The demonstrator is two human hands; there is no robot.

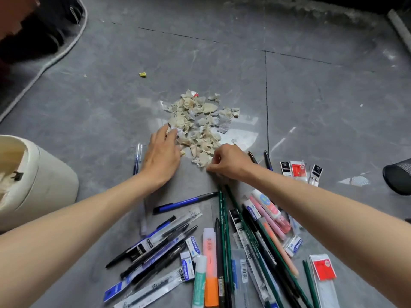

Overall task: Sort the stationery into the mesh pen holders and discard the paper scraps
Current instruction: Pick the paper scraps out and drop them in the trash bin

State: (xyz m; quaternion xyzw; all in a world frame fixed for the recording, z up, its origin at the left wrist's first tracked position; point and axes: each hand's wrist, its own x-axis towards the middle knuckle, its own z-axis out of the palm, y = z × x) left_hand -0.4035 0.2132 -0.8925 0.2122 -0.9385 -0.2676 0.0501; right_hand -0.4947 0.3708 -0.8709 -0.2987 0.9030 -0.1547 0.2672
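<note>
A heap of torn paper scraps (200, 121) lies on the grey floor ahead of me. My left hand (162, 152) lies flat with straight fingers against the heap's left edge, fingertips touching the scraps. My right hand (226, 162) is at the heap's near right edge, its fingers curled and pinching scraps against the floor. Below my arms lies scattered stationery: several pens (184, 202), green pencils (224, 230), erasers (193, 245), a glue stick (199, 283), an orange highlighter (210, 267) and packaged refills. A black mesh pen holder (398, 176) lies at the right edge, partly cut off.
A cream waste bin (42, 183) stands at the left, close to my left forearm. A small yellow scrap (142, 74) lies alone farther out on the floor. Dark furniture with a pale curved edge (55, 56) fills the upper left corner.
</note>
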